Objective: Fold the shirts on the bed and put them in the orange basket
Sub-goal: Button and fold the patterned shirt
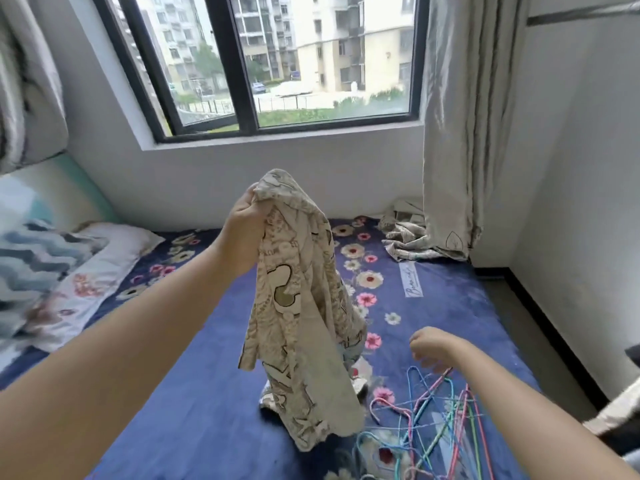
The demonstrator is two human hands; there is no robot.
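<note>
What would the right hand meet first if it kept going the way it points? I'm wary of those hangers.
Probably the hanging cream patterned shirt; the right hand points left toward it, though depth is unclear.

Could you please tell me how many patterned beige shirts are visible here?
2: one patterned beige shirt hangs from the left hand; a second crumpled one lies by the grey curtain. Others may be hidden.

Home bedroom: bed [214, 393], pillow [104, 258], curtained window [277, 64]
</note>
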